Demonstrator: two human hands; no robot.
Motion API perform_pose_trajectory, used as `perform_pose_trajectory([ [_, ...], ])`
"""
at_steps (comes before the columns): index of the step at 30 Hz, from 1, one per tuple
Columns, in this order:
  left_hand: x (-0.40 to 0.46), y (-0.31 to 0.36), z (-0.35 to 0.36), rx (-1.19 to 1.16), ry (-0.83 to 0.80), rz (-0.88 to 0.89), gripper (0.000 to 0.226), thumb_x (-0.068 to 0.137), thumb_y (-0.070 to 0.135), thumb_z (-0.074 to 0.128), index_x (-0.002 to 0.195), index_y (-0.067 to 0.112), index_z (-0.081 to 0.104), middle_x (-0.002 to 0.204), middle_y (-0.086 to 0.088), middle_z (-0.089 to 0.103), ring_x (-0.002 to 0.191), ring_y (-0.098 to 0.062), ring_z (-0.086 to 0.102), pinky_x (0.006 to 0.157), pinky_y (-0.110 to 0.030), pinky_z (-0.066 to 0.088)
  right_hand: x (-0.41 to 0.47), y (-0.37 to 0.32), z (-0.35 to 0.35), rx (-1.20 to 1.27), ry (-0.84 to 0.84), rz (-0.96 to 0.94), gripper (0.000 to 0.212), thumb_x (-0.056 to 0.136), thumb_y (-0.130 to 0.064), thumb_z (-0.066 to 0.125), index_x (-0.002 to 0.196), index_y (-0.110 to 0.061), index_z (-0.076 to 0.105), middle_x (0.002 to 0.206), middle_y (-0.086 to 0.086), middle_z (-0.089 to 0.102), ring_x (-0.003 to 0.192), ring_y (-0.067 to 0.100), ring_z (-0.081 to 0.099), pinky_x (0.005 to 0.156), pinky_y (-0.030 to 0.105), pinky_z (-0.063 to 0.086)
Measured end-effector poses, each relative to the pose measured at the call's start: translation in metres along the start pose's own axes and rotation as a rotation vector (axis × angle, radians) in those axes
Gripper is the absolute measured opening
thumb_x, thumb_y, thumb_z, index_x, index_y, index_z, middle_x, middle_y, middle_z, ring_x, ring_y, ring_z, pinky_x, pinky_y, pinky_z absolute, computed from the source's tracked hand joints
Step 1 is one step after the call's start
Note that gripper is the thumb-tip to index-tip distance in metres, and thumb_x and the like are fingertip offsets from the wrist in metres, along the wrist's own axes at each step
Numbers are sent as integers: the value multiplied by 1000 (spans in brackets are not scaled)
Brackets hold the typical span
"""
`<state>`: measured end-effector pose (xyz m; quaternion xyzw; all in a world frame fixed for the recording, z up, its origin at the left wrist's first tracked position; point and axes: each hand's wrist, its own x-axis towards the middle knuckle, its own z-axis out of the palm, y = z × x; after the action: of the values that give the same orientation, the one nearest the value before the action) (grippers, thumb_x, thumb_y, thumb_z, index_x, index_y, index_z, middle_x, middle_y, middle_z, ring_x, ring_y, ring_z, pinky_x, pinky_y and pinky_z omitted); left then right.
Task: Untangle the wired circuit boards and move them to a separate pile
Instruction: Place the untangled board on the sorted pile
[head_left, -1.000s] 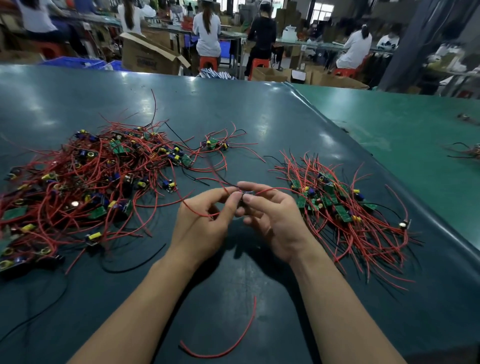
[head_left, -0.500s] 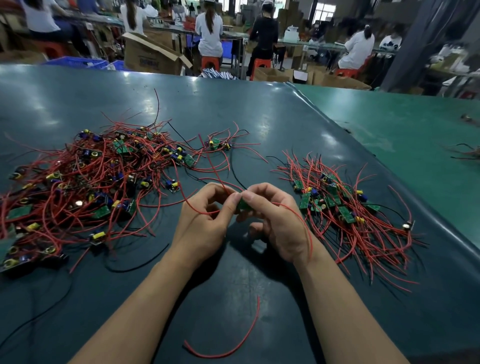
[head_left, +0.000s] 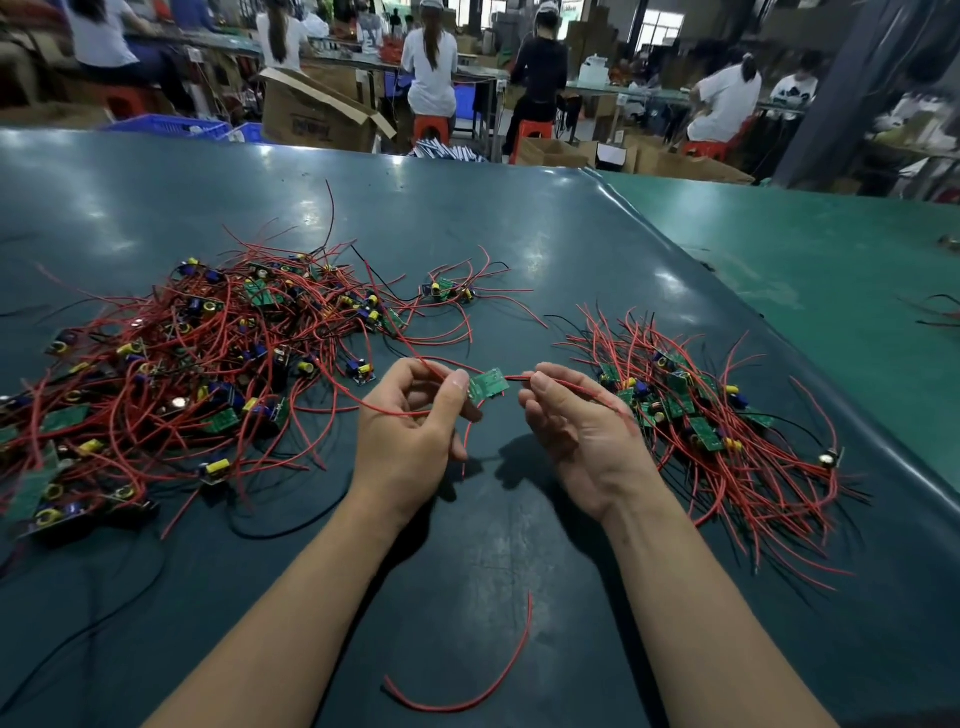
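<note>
A tangled heap of red-wired green circuit boards is spread along the left edge of the dark green tabletop. At mid-table, one small green circuit board is pinched by the left hand; its red lead is pinched by the right hand. The step in hand is judged to be freeing it. Transfer to the sorted pile of boards toward the right edge is called for next.
</note>
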<state>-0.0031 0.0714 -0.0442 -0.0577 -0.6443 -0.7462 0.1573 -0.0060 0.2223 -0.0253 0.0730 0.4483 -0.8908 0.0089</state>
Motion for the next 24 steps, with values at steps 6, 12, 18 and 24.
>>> perform_pose_trajectory([
  [6,-4,-1,1,65,-116,-56,32,69,26,82,97,22,69,74,4,67,52,-14,58,49,-25,49,1,1,1,37,26,41,13,71,-6,71,85,-6,69,68,5,69,54,10,63,50,15,51],
  [12,-5,0,4,-2,-159,-91,19,79,5,76,96,10,69,73,0,73,50,-14,61,44,-25,52,1,7,3,-172,-3,25,12,78,-20,71,76,-8,73,67,5,70,53,9,62,48,17,51],
  [18,-6,2,2,-23,-151,-95,15,76,-4,77,83,8,70,70,-12,73,46,-13,61,44,-21,50,2,7,-1,-251,63,-107,15,85,-16,69,73,-11,76,67,0,69,50,5,57,45,15,46],
  [24,-5,4,0,-10,-163,-104,14,74,-5,79,79,5,70,67,-9,73,49,-9,62,44,-19,47,7,-5,-11,-55,261,-287,18,94,-15,62,79,-8,69,63,-2,66,44,4,49,39,16,39],
])
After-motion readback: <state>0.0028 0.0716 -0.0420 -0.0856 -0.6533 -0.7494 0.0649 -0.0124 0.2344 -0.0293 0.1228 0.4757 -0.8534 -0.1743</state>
